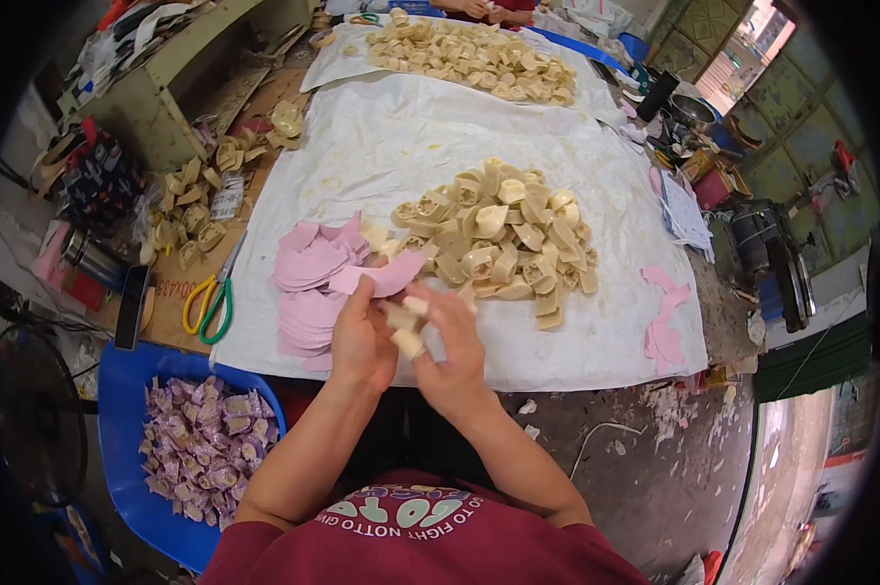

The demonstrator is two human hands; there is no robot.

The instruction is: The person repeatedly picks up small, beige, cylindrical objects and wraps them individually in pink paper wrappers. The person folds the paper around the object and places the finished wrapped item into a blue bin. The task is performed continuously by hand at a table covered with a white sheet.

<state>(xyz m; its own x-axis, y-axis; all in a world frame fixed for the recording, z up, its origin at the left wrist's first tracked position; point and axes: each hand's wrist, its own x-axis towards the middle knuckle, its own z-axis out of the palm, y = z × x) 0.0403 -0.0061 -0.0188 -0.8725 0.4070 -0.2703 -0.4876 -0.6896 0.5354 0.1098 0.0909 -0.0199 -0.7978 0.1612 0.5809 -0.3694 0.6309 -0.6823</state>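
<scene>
My left hand [363, 336] is closed, pinching a curved pink cut piece [382, 278] between thumb and fingers. Close beside it is my right hand [450, 351], its finger and thumb tips covered in beige. Motion smears these fingertips, and a beige bit lies between the hands, so whether the right hand grips it is unclear. Left of my hands, stacked pink pieces [306, 317] lie on the white sheet [362, 146]. Just beyond my right hand rises a heap of beige moulded pieces [503, 229], several of them hollow.
A blue tub [123, 468] of purple patterned pieces stands at lower left. Scissors [209, 304] and a phone [132, 307] lie on the left. More pink strips [665, 317] are at the right. Across the table, a person [484, 10] sits behind another beige heap [469, 58].
</scene>
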